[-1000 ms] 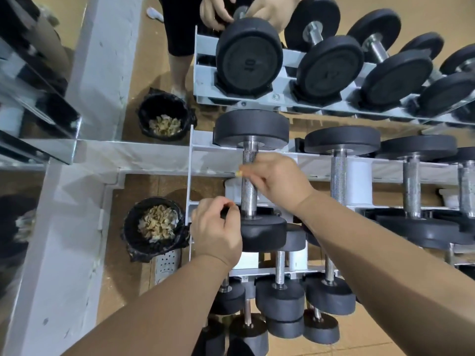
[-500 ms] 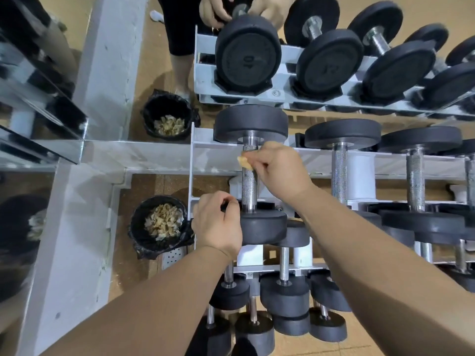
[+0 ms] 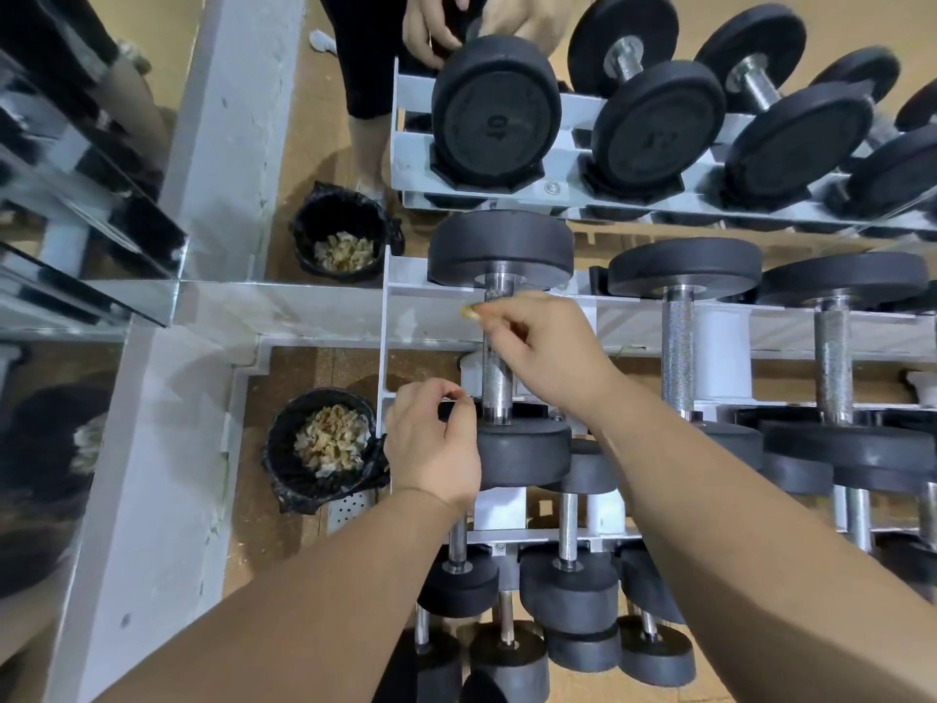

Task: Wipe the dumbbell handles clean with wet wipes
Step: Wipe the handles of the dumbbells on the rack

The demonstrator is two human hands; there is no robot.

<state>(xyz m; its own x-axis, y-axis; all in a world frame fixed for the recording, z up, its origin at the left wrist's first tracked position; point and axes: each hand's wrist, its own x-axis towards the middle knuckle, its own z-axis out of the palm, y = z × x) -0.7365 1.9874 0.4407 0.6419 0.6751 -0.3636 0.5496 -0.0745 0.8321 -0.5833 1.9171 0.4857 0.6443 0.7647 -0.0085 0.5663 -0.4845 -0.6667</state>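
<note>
Far left a mirror (image 3: pixel 76 195) and a white pillar (image 3: pixel 152 449). Next, a bin (image 3: pixel 324 449) with a black liner on the floor, holding crumpled tan wipes; its reflection sits above it in the wall mirror. Just right of the bin, the left hand (image 3: pixel 431 449) is curled around the near black head of the leftmost dumbbell (image 3: pixel 499 347) on the top rack (image 3: pixel 862 327) tier, fingers closed over the head's left edge. The dumbbell lies front to back, knurled chrome handle running between the two heads, far head against the mirror. The right hand (image 3: pixel 547 347) is over the handle's upper part, fingers pinched shut on a small yellowish wad, the wipe (image 3: pixel 469 312), which pokes out left of the handle near the far head; whether the wad touches the metal, cannot tell. Further right more dumbbells sit in the same tier, handles bare, and smaller ones on the lower tiers below the arms.
</note>
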